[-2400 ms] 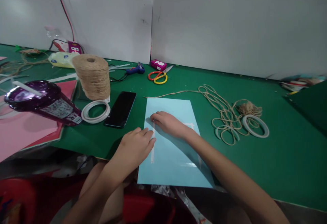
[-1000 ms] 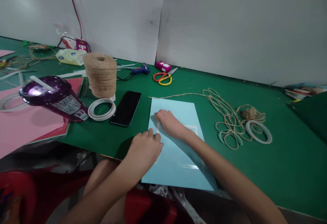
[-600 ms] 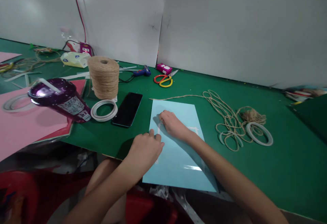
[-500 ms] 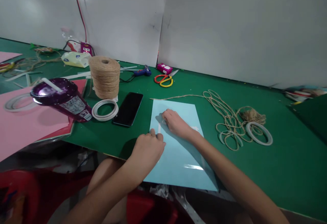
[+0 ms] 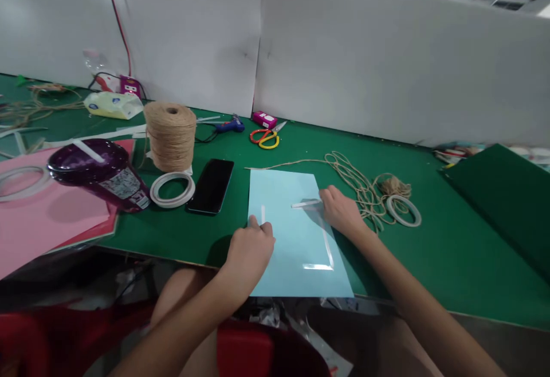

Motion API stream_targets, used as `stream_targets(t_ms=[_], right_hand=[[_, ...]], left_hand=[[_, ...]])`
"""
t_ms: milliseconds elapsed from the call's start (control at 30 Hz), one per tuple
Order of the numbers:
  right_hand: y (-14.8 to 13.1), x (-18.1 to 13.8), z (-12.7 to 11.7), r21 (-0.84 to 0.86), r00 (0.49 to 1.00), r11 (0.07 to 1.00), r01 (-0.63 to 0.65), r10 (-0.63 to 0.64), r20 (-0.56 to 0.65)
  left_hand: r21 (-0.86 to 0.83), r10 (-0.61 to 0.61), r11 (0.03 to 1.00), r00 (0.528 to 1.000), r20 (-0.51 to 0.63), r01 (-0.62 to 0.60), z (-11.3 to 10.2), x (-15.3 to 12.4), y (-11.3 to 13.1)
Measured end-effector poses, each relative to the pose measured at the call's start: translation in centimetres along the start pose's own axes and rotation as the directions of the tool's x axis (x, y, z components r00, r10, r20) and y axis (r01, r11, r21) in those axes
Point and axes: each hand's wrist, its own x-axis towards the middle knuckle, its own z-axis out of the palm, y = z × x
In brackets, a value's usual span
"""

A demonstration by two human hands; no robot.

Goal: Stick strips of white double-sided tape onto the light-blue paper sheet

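A light blue paper sheet (image 5: 286, 234) lies on the green table (image 5: 429, 251) in front of me, with white tape strips (image 5: 306, 204) stuck on it in a rough frame. My left hand (image 5: 250, 248) rests closed on the sheet's left edge, fingertips by the left strip (image 5: 263, 214). My right hand (image 5: 341, 212) lies at the sheet's right edge, its curled fingers pressed on the end of the top strip. Just right of that hand are loose loops of jute twine (image 5: 356, 179) and a tape roll (image 5: 403, 210).
Left of the sheet are a black phone (image 5: 211, 185), a white tape roll (image 5: 172, 189), a jute twine spool (image 5: 171, 136), a purple cup (image 5: 97, 174) and pink paper (image 5: 43, 216). Scissors (image 5: 266, 135) and a blue glue gun (image 5: 230, 126) lie near the white back panels. A dark green board (image 5: 507, 199) sits right.
My right hand has slid from the sheet's upper left across to its right edge, uncovering the top tape strip. My left hand has stayed at the left edge. The view has shifted slightly.
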Motion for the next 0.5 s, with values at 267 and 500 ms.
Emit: stream_targets(t_ms=[267,500], right_hand=[[7.0,-4.5,-0.2,-0.139,0.954,0.946,-0.291,0.298,0.025],[10.1,-6.6,-0.5,-0.036,0.822,0.824,-0.566,0.559,-0.110]], left_hand=[[-0.001,0.024,1.000,0.998,-0.050,-0.024,0.1,-0.2,0.2],[-0.001,0.025,1.000,0.997,-0.074,-0.025,0.2,-0.6,0.1]])
